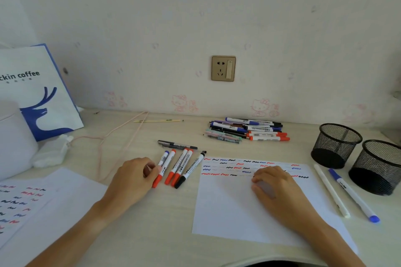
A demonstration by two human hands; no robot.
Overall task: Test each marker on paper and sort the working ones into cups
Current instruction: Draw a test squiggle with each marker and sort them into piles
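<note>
The test sheet [249, 208] lies flat on the desk [156, 230], right of centre. Its top edge carries rows of red, blue and black squiggles; the lower two thirds are blank. Its near right corner lies close to the desk's front edge.

The right hand [273, 184] rests on the sheet just below the squiggle rows, fingers curled loosely toward 9 o'clock. Whether it holds anything cannot be told.

The left hand [132, 180] lies on the desk at 9 o'clock from the sheet. Its fingertips touch the leftmost marker [161, 168] of a row of five markers [178, 168], which lie side by side, tips toward 1 o'clock. The fingers are bent against the barrel; a closed grip is not evident. A dark pen [176, 145] lies crosswise just beyond the row, at 12 o'clock.

The untested pile of markers [247, 131] sits at 12 o'clock from the sheet, near the wall [195, 28]. Open desk surface separates pile and sheet.

Two black mesh cups [355, 156] stand at 2 o'clock from the sheet, touching or nearly so. A white pen [331, 191] and a blue-capped marker [353, 195] lie between cups and the sheet's right edge.

A used sheet [21, 204] occupies the near left corner, at 8 o'clock from the left hand. A paper bag [36, 89] stands at 10 o'clock against the wall. A pink cord [121, 130] runs across the desk beyond the left hand.
</note>
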